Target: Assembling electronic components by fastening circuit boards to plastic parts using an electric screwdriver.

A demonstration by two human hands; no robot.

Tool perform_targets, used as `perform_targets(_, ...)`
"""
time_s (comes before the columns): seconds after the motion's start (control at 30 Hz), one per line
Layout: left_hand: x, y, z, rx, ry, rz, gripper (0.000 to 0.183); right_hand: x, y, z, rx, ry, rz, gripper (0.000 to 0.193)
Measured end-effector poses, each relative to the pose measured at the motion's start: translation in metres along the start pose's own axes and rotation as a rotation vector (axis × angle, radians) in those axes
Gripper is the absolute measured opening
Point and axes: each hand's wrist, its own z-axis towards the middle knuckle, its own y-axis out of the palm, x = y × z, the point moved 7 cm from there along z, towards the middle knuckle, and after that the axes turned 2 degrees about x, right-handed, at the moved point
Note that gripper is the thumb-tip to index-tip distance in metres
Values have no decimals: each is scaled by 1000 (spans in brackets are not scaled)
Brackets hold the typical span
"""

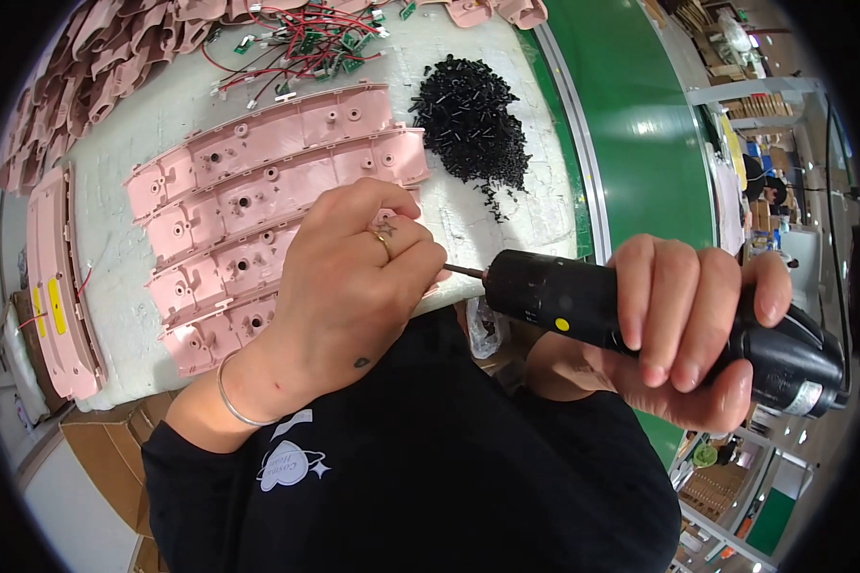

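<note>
My right hand [693, 329] is wrapped around a black electric screwdriver [554, 296], held level with its bit pointing left. The thin bit [463, 271] reaches to the fingertips of my left hand [354, 272], which are closed together at its end. Whatever those fingers pinch is hidden or too small to name. Beneath and beside my left hand, several curved pink plastic shells [282, 177] lie in a row, with round posts and holes facing up. Right of the shells is a heap of tiny black screw-like pieces [468, 115].
Red and black wires with small green circuit boards [315, 43] lie in a tangle at the back. More pink shells [96, 76] are piled at the far left. Nearer stands a pink part with yellow labels [55, 306]. A green surface with a metal rail [578, 143] runs along the right.
</note>
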Motion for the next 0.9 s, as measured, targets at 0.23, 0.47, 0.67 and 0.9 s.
perform_targets(0.23,-13,-13,-5,140,-93,-251,23,-7,4,2,35,-154,43,29)
perform_targets(0.47,-16,-21,-7,169,-67,-223,21,-1,12,5,14,-147,56,29)
perform_targets(0.67,-10,-19,-15,95,46,-88,14,3,21,6,-59,-98,6,29)
perform_targets(0.9,-18,-32,-12,29,0,-78,20,8,27,5,-47,-217,46,32)
